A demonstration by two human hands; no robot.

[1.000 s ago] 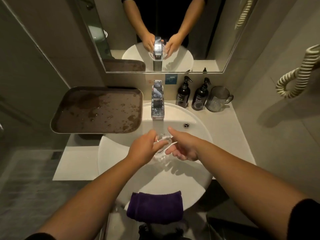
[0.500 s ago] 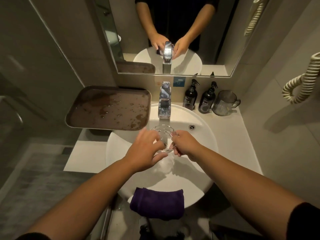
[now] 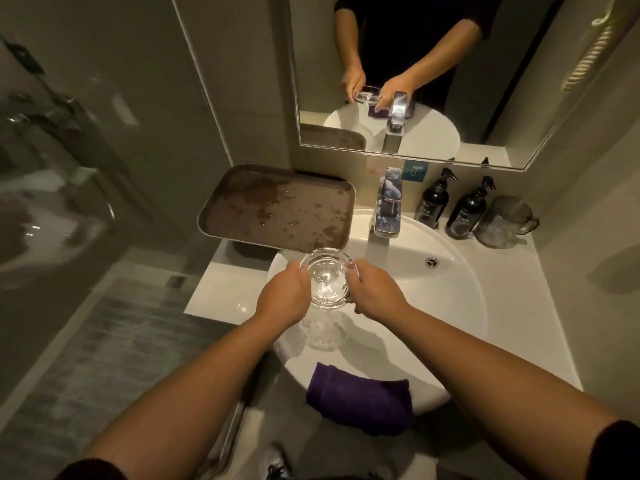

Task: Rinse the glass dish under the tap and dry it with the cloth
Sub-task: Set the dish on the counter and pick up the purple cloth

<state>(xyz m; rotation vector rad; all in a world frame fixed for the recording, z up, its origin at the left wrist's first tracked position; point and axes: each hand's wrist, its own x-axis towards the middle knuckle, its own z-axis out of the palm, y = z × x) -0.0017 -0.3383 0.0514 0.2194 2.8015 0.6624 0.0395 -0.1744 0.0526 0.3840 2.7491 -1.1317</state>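
Glass dish (image 3: 327, 279) is gripped at its rim by left hand (image 3: 284, 300) and right hand (image 3: 375, 295), apparently rinsed, so the cloth (image 3: 360, 400) must be fetched for drying.

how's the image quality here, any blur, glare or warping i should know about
Head view: dim, warm light. The left side by the shower glass is smeared with motion blur, while the glass dish, left hand and right hand are fairly sharp. Wide-angle warping bends the mirror edges and walls. Highlights glint on the tap; the dish casts a shadow into the sink.
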